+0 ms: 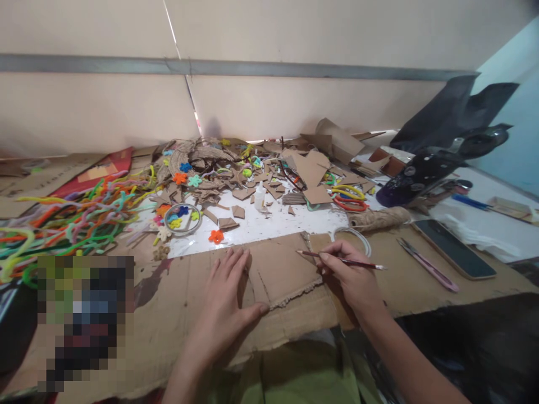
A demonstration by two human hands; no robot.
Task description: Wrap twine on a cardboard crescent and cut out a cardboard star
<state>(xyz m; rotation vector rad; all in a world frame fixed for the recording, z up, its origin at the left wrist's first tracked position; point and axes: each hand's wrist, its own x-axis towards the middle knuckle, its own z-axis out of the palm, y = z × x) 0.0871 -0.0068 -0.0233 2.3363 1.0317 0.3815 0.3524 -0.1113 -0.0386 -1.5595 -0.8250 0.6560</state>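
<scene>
A small piece of cardboard (286, 264) with a torn lower edge and a drawn line lies on a larger cardboard sheet (185, 336). My left hand (229, 292) rests flat over its left side, fingers stretched out and thumb near the lower edge. In my right hand (347, 272) a dark red pencil (309, 254) is pinched, its tip over the upper right part of the small piece. Right of that hand lie a pink-handled cutter or snips (427, 264) and a phone (455, 247).
Colourful pipe cleaners (92, 219) heap up at the left. Cardboard scraps (244, 193), a glue bottle (260, 196), an orange flower (216, 237) and a metal ring (183, 231) lie behind my hands. A twine roll (381, 219) and a dark bottle (415, 177) are at the right.
</scene>
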